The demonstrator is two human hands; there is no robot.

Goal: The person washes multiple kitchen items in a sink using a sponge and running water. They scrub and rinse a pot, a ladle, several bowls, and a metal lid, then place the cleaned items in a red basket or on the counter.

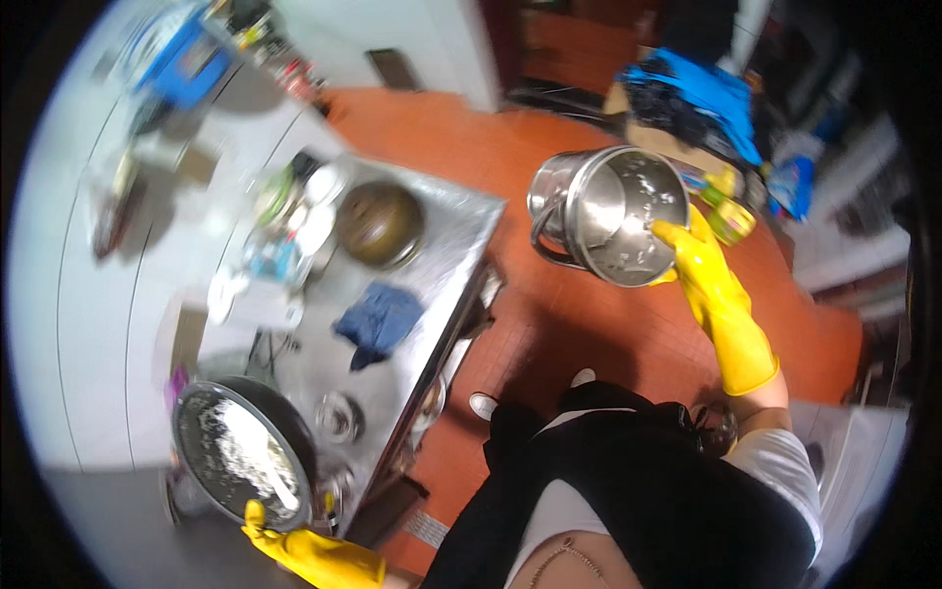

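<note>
My right hand (699,272), in a yellow rubber glove, grips the rim of a stainless steel pot (600,206) with its thumb inside. The pot is tilted, its mouth towards me, and droplets or bits cling to the inner wall; a loop handle shows on its left side. At the lower left my left hand (294,548), gloved alike, is at the rim of a dark round pan (291,420). White rice-like food (246,442) and a white spatula or spoon (280,482) lie in this tilted pan. The left fingers are partly hidden below its rim.
A steel table (460,213) stands at the left, bearing a blue cloth (379,320), a round brown-topped vessel (379,221) and a glass lid or dish (338,417). Blue and black bags (684,103) and yellow packages (728,221) lie on the red-tiled floor (471,140) beyond the pot.
</note>
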